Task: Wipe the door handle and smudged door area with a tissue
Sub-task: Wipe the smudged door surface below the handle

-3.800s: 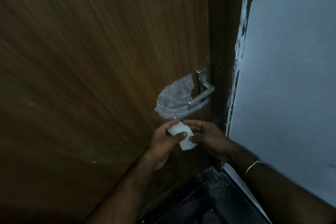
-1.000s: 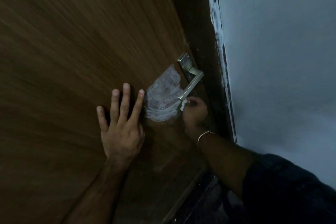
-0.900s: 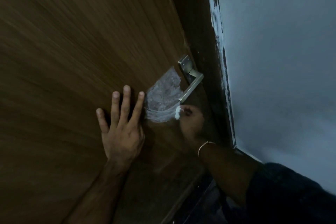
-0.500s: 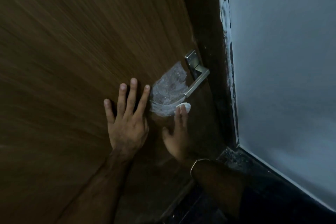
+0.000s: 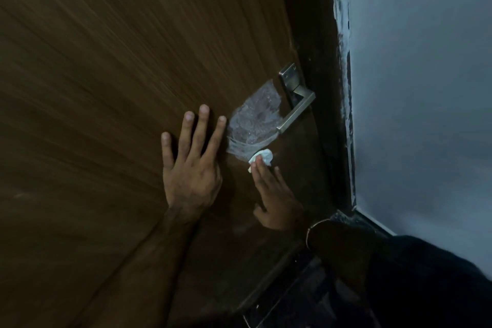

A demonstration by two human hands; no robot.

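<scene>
A brown wooden door (image 5: 111,66) carries a silver lever handle (image 5: 296,110) near its right edge. A whitish foamy smudge (image 5: 253,122) spreads on the wood just left of the lever. My left hand (image 5: 190,165) lies flat on the door, fingers straight and spread, its index fingertip beside the smudge. My right hand (image 5: 275,194) presses a crumpled white tissue (image 5: 262,157) against the door with straight fingers, at the smudge's lower edge and below the lever's tip.
A dark door frame (image 5: 328,114) runs down right of the handle, then a pale blue-grey wall (image 5: 426,88) with chipped paint along its edge. Dark floor (image 5: 306,298) shows at the bottom. A thin bangle sits on my right wrist.
My right hand went from a curled grip on the tissue near the lever's tip to flat fingers pressing it lower, at the smudge's bottom edge. My left hand stays flat on the door.
</scene>
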